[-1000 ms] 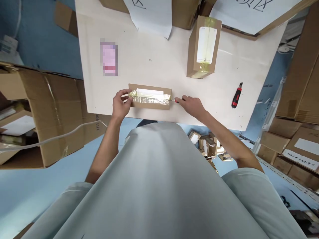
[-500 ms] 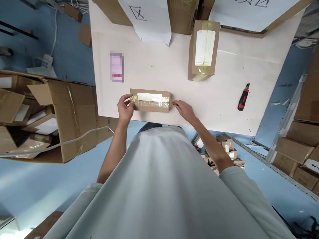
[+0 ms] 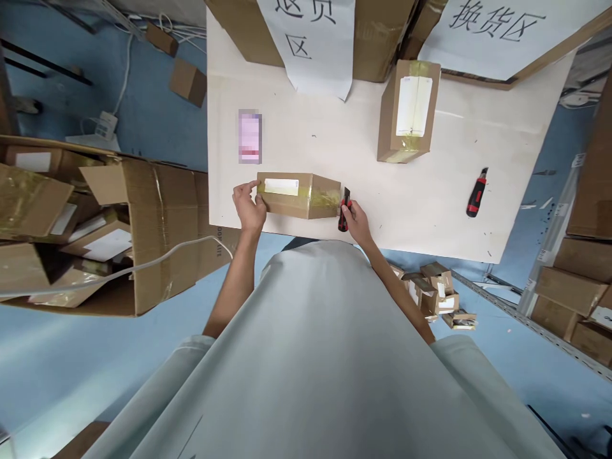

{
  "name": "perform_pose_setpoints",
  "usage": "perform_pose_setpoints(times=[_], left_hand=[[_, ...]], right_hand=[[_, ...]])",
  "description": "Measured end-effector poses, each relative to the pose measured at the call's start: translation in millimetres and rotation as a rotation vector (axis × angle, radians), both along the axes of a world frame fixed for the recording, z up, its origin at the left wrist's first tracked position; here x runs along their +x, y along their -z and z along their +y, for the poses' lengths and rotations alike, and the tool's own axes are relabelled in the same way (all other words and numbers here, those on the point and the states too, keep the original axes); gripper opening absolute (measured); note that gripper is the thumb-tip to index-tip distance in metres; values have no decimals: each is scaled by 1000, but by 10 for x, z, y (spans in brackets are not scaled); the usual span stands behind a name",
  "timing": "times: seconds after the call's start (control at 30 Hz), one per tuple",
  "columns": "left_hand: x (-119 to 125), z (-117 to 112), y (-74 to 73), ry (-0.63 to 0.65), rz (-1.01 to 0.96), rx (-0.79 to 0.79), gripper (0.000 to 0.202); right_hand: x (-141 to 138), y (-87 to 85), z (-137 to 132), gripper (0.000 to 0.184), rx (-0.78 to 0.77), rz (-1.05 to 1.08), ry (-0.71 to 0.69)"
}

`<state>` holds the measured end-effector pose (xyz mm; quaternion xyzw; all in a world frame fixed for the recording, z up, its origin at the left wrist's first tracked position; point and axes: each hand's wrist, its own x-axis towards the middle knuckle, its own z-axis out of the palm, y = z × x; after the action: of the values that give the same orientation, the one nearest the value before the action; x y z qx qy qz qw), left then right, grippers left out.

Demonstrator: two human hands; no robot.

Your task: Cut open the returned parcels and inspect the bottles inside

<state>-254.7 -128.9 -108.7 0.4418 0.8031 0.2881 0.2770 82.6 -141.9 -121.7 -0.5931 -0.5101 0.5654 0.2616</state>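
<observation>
A taped cardboard box (image 3: 287, 204) with a white label is tilted near the front edge of the white table (image 3: 329, 137), its right end showing. My left hand (image 3: 250, 207) grips the box at its left end, thumb and fingers on the edge. In my right hand (image 3: 357, 223) is a red and black utility knife (image 3: 343, 215), blade end pointing away from me, just beside the box's right end. A second utility knife (image 3: 477, 193) lies by itself on the right of the table.
An upright taped box (image 3: 387, 134) stands at the back, before larger cartons with handwritten paper signs (image 3: 329, 54). A blurred pink item (image 3: 250, 137) lies at left. A big carton (image 3: 165, 236) full of boxes sits left of the table; more boxes (image 3: 440, 290) are on the floor at right.
The box's right end has turned up into view. The knife in my right hand has swung from lying along the box to pointing away from me. The camera view has shifted.
</observation>
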Motion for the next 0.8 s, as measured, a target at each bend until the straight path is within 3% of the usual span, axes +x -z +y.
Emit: perform_pose_setpoints(times=[0.13, 0.3, 0.43, 0.53, 0.63, 0.73, 0.8], left_hand=[[85, -2, 45, 77, -31, 33, 44], [454, -3, 198, 171, -153, 12, 55], [682, -4, 314, 295, -321, -118, 61], [632, 4, 341, 377, -378, -242, 57], [446, 60, 214, 374, -410, -166, 47], [280, 218, -103, 367, -483, 5, 41], [225, 380, -343, 412, -491, 45, 40]], right_hand=[[-171, -282, 34, 60, 42, -49, 59], [-46, -739, 96, 59, 169, -221, 104], [34, -1034, 179, 58, 298, -394, 69], [-12, -1141, 209, 57, 354, -497, -37], [-108, -1212, 167, 54, 367, -607, -76], [-216, -1330, 66, 53, 369, -725, 10], [-308, -1440, -15, 55, 356, -715, -11]])
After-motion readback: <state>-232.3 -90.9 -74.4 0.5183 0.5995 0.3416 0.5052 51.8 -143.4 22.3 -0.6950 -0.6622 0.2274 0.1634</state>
